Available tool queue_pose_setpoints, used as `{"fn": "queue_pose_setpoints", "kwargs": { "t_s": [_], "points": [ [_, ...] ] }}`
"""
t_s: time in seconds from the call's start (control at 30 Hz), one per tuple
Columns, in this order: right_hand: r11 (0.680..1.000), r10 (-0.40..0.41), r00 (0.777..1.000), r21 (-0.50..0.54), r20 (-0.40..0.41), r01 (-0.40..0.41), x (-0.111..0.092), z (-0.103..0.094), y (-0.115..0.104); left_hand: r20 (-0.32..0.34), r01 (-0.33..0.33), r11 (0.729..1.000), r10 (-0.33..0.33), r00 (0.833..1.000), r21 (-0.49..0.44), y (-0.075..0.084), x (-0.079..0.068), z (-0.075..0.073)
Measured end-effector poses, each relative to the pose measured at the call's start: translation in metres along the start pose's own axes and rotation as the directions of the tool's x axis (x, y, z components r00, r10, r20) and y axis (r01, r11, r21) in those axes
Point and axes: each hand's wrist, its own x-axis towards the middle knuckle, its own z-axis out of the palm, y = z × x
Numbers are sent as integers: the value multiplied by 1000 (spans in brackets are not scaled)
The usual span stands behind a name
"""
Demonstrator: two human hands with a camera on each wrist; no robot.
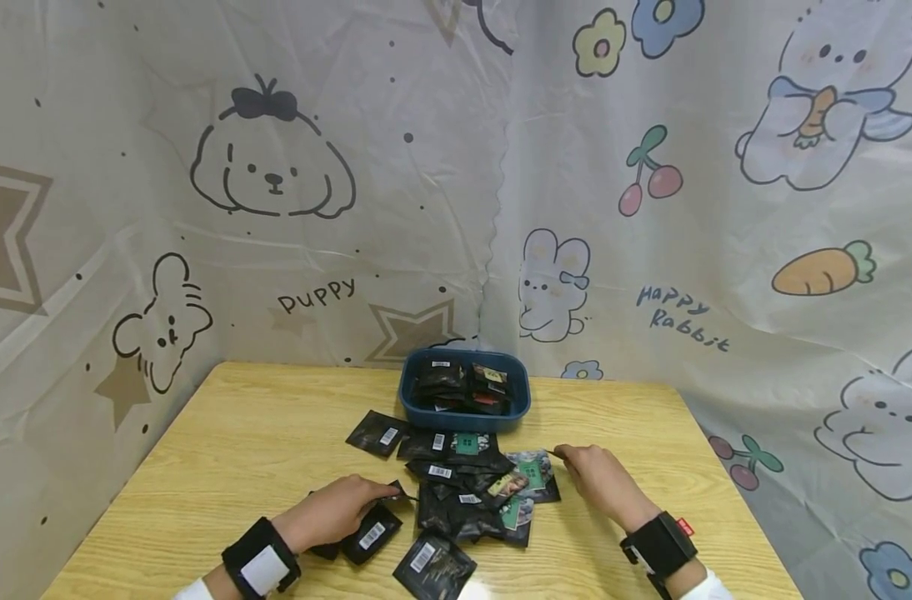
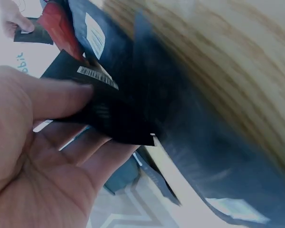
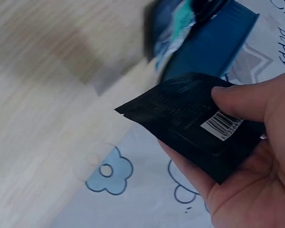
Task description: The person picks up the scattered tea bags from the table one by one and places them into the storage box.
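Note:
My left hand (image 1: 339, 508) is over the left side of a heap of flat black sachets (image 1: 467, 517). Between its thumb and fingers it pinches a black sachet (image 2: 95, 107) with a white barcode. On the heap's right side, my right hand (image 1: 594, 475) holds another black sachet (image 3: 185, 114), barcode face showing in the right wrist view. In the head view that one appears only as a thin dark edge. Some heaped sachets show a green label (image 1: 532, 475). Two black sachets (image 1: 371, 533) lie by the left hand, one partly hidden by it.
Behind the heap stands a blue plastic basket (image 1: 463, 421) with several black sachets inside. One sachet (image 1: 435, 568) lies toward the front of the wooden table (image 1: 261, 433), another (image 1: 377, 433) left of the basket. A cartoon-printed cloth (image 1: 426, 250) hangs behind.

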Motion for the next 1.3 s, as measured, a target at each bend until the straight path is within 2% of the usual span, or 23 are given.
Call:
{"fn": "queue_pose_setpoints", "kwargs": {
  "t_s": [0.13, 0.23, 0.33, 0.43, 0.53, 0.6, 0.77, 0.97, 1.13, 1.3],
  "points": [
    [998, -59, 997, 12, -41, 60, 3, -6, -5, -81, 50, 999, -50, 995, -5, -3, 2, -16],
    [995, -101, 993, 13, -66, 102, 9, -13, -10, -169, 78, 997, -76, 983, 4, -3, 6, -34],
    [989, -148, 984, 11, -98, 150, 19, -23, -16, -279, 53, 997, -33, 960, 63, -1, 15, -54],
    [982, -185, 974, 6, -127, 188, 34, -35, -21, -379, 15, 988, 45, 924, 152, 2, 29, -72],
    [978, -206, 967, 5, -150, 210, 52, -46, -25, -437, 2, 978, 91, 895, 207, 4, 46, -87],
    [976, -214, 963, 8, -164, 218, 66, -52, -27, -457, 1, 974, 106, 883, 227, 7, 58, -96],
    [970, -231, 957, 36, -175, 241, 102, -59, -26, -478, 12, 972, 104, 872, 235, 11, 92, -113],
    [969, -225, 964, 69, -143, 236, 143, -53, -20, -477, 59, 975, 53, 877, 215, 2, 135, -118],
    [978, -197, 970, 42, -139, 204, 168, -41, -16, -478, 100, 974, 9, 878, 203, -12, 163, -113],
    [978, -194, 971, 51, -136, 203, 183, -22, -15, -452, 135, 969, -28, 891, 207, -29, 182, -96]
  ]
}}
